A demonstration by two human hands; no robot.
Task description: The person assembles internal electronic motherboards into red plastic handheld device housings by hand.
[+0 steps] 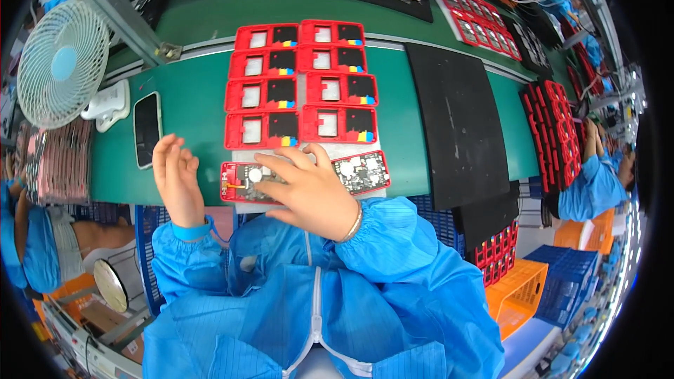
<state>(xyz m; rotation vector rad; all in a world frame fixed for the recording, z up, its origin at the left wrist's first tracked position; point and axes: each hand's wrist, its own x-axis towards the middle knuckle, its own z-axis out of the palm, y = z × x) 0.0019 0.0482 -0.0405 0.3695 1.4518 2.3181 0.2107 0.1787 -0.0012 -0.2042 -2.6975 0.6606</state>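
Note:
My right hand (312,193) reaches over a red plastic housing (226,186) at the near edge of the bench. Its fingers are spread over the circuit board (254,174) in that housing and hide part of it. Whether the fingertips press on the board I cannot tell. Just to the right lies a second red housing (385,168) holding another circuit board (359,172), partly behind my wrist. My left hand (179,179) is raised to the left of the housings, fingers loosely bent and apart, with nothing visible in it.
Two columns of red housings (263,130) without boards lie beyond my hands. A phone (147,130) and a fan (63,63) are at left, a black mat (460,119) at right. Stacked red housings (558,133) stand farther right, near another person's blue sleeve (593,186).

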